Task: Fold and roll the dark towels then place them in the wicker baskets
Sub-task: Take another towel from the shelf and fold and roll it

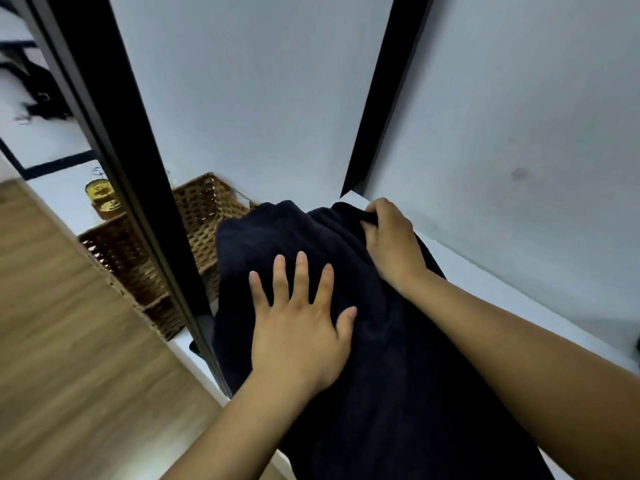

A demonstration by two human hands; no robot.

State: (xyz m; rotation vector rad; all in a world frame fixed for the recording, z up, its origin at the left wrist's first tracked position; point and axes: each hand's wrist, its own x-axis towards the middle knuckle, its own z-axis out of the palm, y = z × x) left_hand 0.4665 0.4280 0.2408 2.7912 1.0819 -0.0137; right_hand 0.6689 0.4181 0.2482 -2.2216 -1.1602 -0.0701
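Note:
A dark navy towel lies spread over a white shelf surface, running from the far corner down toward me. My left hand presses flat on its middle with the fingers spread. Farther back, my right hand grips a bunched fold at the towel's far edge, fingers curled round the cloth. Two wicker baskets stand to the left: one behind the black post and one nearer the wooden floor. Both look open at the top; I cannot see anything inside them.
A black vertical frame post cuts between the baskets and the towel. White walls close the shelf at the back and right, with another black post in the corner. Yellow tins sit left of the baskets. Wood flooring lies below left.

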